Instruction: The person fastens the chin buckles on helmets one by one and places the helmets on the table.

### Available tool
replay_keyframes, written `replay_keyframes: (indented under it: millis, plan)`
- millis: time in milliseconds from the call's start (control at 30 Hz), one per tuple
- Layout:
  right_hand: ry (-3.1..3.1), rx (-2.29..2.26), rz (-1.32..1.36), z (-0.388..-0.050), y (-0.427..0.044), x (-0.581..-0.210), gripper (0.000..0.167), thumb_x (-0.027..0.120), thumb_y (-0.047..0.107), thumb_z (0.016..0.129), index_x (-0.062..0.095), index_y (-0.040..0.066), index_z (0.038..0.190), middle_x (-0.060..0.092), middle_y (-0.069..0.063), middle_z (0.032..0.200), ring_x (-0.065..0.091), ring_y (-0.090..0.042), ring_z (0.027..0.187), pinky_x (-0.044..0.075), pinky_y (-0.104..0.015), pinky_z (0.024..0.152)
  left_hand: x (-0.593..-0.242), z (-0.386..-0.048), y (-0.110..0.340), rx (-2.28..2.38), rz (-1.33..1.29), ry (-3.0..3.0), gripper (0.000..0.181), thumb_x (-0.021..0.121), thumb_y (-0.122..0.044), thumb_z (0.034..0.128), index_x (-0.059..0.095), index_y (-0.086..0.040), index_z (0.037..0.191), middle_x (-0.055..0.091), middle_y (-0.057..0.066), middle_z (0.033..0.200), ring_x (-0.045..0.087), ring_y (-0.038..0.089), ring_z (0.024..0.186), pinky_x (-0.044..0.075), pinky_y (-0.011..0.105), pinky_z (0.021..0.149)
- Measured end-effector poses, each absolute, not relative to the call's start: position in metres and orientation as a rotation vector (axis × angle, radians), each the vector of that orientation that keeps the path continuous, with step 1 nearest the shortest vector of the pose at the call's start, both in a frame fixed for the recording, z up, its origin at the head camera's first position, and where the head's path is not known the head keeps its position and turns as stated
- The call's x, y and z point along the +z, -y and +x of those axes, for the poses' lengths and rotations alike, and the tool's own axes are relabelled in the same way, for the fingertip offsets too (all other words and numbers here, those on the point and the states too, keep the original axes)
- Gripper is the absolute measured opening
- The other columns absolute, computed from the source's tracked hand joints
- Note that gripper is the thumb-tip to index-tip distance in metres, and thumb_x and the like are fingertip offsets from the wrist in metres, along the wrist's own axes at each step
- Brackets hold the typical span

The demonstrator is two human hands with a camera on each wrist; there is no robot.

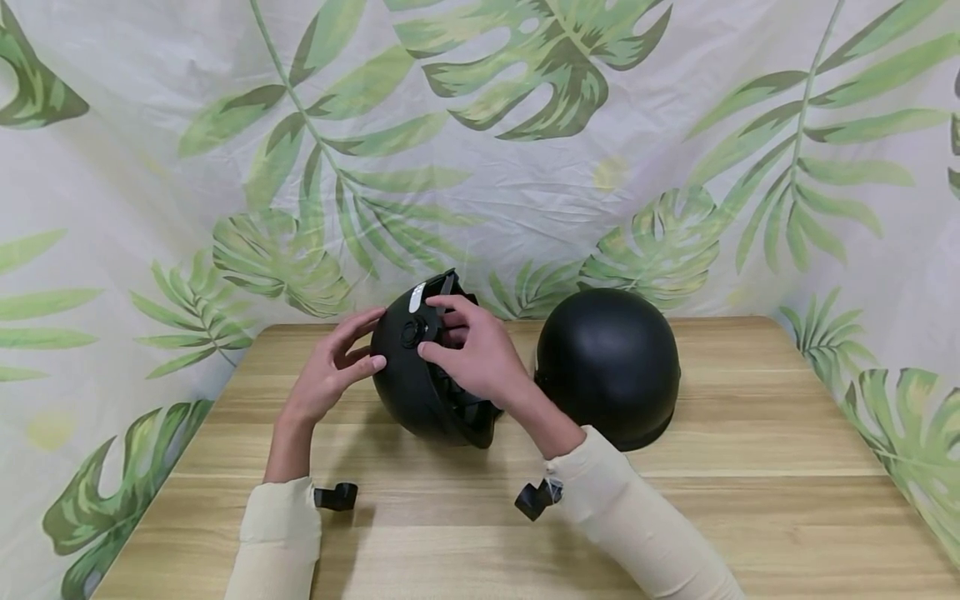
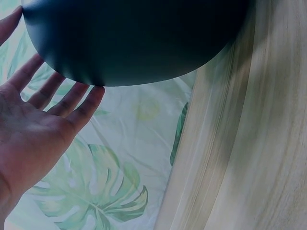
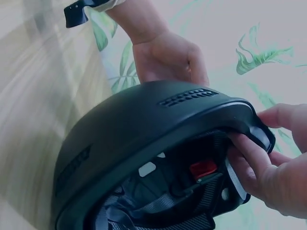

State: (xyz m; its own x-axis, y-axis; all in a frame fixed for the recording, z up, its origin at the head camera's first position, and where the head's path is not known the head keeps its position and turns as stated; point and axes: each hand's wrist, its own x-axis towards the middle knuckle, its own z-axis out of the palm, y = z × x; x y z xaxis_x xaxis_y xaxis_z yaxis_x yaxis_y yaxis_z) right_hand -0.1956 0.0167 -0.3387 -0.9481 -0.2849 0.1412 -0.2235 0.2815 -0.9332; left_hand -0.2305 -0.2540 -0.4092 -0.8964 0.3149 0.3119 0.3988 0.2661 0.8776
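Note:
A black helmet (image 1: 408, 387) is tilted on its side above the wooden table, its open underside turned to the right. My left hand (image 1: 326, 371) holds the rounded shell, with thumb and fingertips pressed against it. My right hand (image 1: 480, 354) grips the rim, the thumb outside and fingers reaching inside, as the right wrist view shows. Near that thumb sits a round black disc (image 1: 413, 332), with a whitish label (image 1: 417, 297) above it. Inside the helmet, a red buckle piece (image 3: 204, 168) and dark straps (image 3: 158, 218) show in the right wrist view.
A second black helmet (image 1: 609, 362) stands dome up on the table (image 1: 750, 417), just right of my right forearm. Behind the table hangs a leaf-patterned cloth (image 1: 525, 208). Black camera mounts (image 1: 336, 497) sit at both wrists, over pale sleeves.

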Motion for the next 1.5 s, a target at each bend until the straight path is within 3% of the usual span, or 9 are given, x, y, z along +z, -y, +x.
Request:
replay_keyframes:
  millis: [200,500,667,767,967,1100,1200,1367,1500]
  plan:
    - [-2.398,-1.934,-0.417,-0.194,-0.016,-0.343,0.057,0.078,0.012,0.097,0.061,0.023,0.151,0.070,-0.011,0.132,0.074,-0.024,0.118,0.061,-0.042,0.100,-0.409,-0.230,0.253,-1.723,-0.690,2.424,0.064,0.069,-0.005,0.1013,0.050,-0.014,0.161,0.046,0.010,0.165,0.045,0.009,0.150,0.042,0.016,0.114]
    - [-2.100,-2.254,-0.375,-0.196,-0.027,-0.353,0.057,0.073,0.002,0.098,0.061,0.015,0.152,0.069,-0.017,0.133,0.074,-0.024,0.111,0.063,-0.034,0.093,-0.406,-0.228,0.252,-1.739,-0.632,2.320,0.059,0.067,-0.002,0.1016,0.052,-0.008,0.159,0.051,0.006,0.162,0.049,0.005,0.145,0.043,0.019,0.114]
    - [-1.958,-2.395,-0.307,-0.195,-0.038,-0.361,0.059,0.070,-0.003,0.099,0.058,0.012,0.154,0.067,-0.020,0.137,0.073,-0.021,0.116,0.064,-0.033,0.093,-0.408,-0.231,0.251,-1.785,-0.633,2.314,0.061,0.064,-0.003,0.1029,0.048,-0.008,0.161,0.045,0.015,0.166,0.049,0.007,0.146,0.047,0.016,0.110]
    - [-1.895,-2.473,-0.278,-0.195,-0.044,-0.365,0.058,0.069,-0.006,0.098,0.059,0.011,0.153,0.067,-0.021,0.138,0.073,-0.020,0.116,0.064,-0.029,0.090,-0.411,-0.232,0.249,-1.800,-0.629,2.348,0.063,0.062,-0.006,0.1042,0.044,-0.011,0.165,0.040,0.019,0.169,0.049,0.013,0.146,0.050,0.014,0.106]
    - [-1.804,-2.540,-0.266,-0.198,-0.048,-0.369,0.058,0.066,-0.007,0.099,0.058,0.015,0.153,0.065,-0.022,0.140,0.073,-0.014,0.111,0.064,-0.027,0.088,-0.414,-0.232,0.242,-1.802,-0.602,2.380,0.063,0.060,-0.012,0.1065,0.041,-0.015,0.167,0.041,0.015,0.170,0.046,0.038,0.151,0.050,0.014,0.105]
    - [-1.744,-2.574,-0.267,-0.199,-0.049,-0.372,0.058,0.065,-0.007,0.100,0.057,0.015,0.153,0.065,-0.022,0.141,0.074,-0.013,0.107,0.064,-0.028,0.088,-0.409,-0.230,0.239,-1.766,-0.589,2.398,0.063,0.061,-0.014,0.1066,0.042,-0.018,0.166,0.041,0.012,0.170,0.044,0.041,0.153,0.049,0.013,0.104]
    - [-1.696,-2.601,-0.267,-0.198,-0.049,-0.375,0.058,0.064,-0.007,0.100,0.057,0.015,0.153,0.066,-0.019,0.137,0.074,-0.012,0.102,0.064,-0.028,0.086,-0.404,-0.228,0.239,-1.729,-0.576,2.430,0.063,0.061,-0.016,0.1066,0.043,-0.020,0.166,0.040,0.009,0.171,0.042,0.040,0.155,0.048,0.018,0.107]
    - [-1.626,-2.638,-0.265,-0.196,-0.048,-0.382,0.058,0.063,-0.007,0.100,0.055,0.016,0.153,0.066,-0.013,0.129,0.072,-0.013,0.095,0.063,-0.027,0.082,-0.394,-0.223,0.240,-1.665,-0.549,2.451,0.063,0.064,-0.016,0.1054,0.045,-0.021,0.165,0.042,0.005,0.170,0.041,0.037,0.157,0.045,0.036,0.115]
    - [-1.594,-2.657,-0.272,-0.195,-0.048,-0.388,0.059,0.061,-0.006,0.101,0.053,0.017,0.155,0.065,-0.011,0.127,0.072,-0.015,0.097,0.062,-0.027,0.083,-0.390,-0.221,0.239,-1.658,-0.551,2.426,0.063,0.066,-0.015,0.1044,0.047,-0.019,0.164,0.045,0.007,0.169,0.041,0.036,0.157,0.047,0.023,0.112]
